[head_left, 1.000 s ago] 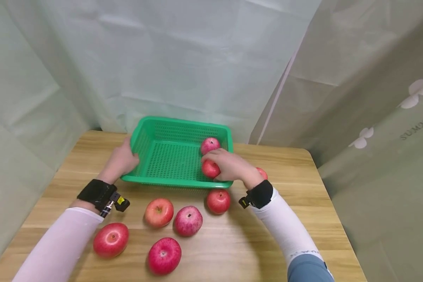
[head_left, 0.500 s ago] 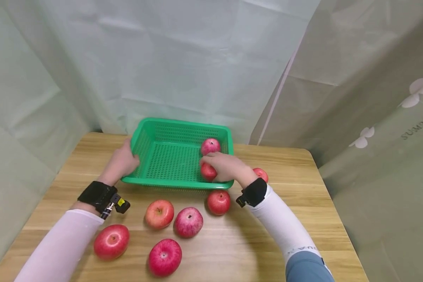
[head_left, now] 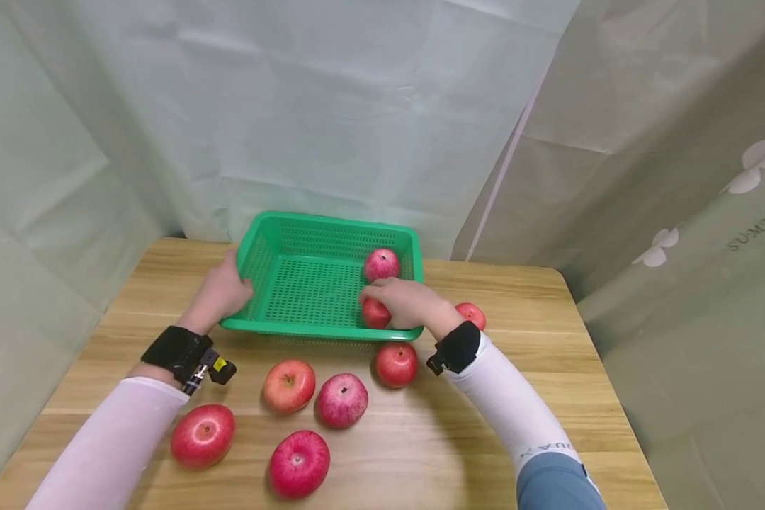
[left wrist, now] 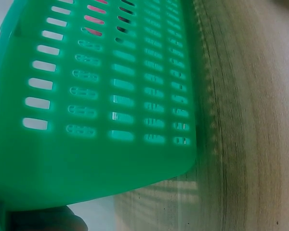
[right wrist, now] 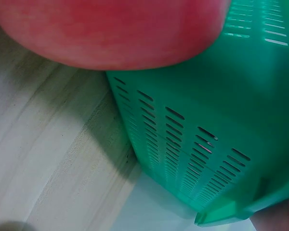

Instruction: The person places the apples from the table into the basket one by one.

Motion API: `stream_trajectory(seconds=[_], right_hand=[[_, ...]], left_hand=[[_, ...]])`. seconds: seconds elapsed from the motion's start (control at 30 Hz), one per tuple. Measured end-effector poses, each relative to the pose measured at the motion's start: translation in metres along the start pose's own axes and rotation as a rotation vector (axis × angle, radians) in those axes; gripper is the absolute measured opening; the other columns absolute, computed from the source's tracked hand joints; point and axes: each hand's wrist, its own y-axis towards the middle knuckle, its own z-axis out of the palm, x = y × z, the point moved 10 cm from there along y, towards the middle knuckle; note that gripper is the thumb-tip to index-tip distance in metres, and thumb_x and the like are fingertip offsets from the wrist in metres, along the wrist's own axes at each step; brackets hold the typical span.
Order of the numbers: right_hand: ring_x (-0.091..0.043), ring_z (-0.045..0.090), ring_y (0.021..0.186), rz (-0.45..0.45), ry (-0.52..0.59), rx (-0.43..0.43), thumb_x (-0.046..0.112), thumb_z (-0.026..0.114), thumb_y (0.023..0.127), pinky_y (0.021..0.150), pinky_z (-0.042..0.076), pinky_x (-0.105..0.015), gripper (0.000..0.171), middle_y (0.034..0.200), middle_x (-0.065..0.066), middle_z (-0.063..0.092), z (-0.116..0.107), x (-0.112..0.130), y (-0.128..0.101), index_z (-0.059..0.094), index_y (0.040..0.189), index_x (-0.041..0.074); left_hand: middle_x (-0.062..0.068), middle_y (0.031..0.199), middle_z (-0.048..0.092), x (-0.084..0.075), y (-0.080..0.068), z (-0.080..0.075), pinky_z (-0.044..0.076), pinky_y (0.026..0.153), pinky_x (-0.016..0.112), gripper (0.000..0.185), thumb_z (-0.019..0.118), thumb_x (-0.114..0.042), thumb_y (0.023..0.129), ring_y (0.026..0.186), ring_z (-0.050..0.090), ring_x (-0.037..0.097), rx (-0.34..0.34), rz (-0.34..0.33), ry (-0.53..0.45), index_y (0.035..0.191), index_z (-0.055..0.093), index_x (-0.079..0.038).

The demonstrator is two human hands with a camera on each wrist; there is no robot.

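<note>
The right hand (head_left: 411, 303) reached over the near right corner of the green perforated plastic basket (head_left: 306, 283), its fingers curled over a small red apple (head_left: 375, 313) that sat on the basket floor against the near wall. The fingers draped the top and right side of that fruit, so the hand grasped it rather than lying flat. A second red apple in the basket (head_left: 382, 264) stood just beyond the fingertips, near the far right corner, apart from the hand.

The left hand (head_left: 219, 294) rested against the left wall of the basket, thumb at the rim and fingers along the outside, holding the wall; from the left wrist view only the slotted green wall (left wrist: 111, 86) and the wood grain beside it showed, with a dark edge of the hand at the bottom.

On the light wooden worktop (head_left: 548, 368), one red apple (head_left: 471, 315) lay just right of the basket, beside the right wrist. Another (head_left: 396, 364) sat just in front of the basket's near right corner. Closer still lay four more: an orange-red apple (head_left: 287, 385), a speckled pink-red apple (head_left: 341, 400) touching it, a red apple at the left (head_left: 202, 435) and a deep red apple nearest the person (head_left: 299, 464).
</note>
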Motion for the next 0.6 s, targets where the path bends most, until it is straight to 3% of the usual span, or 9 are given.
stream_trajectory(seconds=[0.6], right_hand=[[-0.017,0.055,0.128,0.004,0.029,0.031,0.019,0.088,0.086,0.106,0.050,-0.037,0.059,0.138,0.001,0.064,0.0033,-0.0004,-0.0001,0.065,0.141,0.026]], left_hand=[[0.045,0.116,0.057,-0.0021,-0.0014,-0.0002,0.054,0.059,0.041,0.071,0.046,-0.007,0.103,0.080,0.066,0.040,0.006,-0.021,-0.004,0.161,0.011,0.017]])
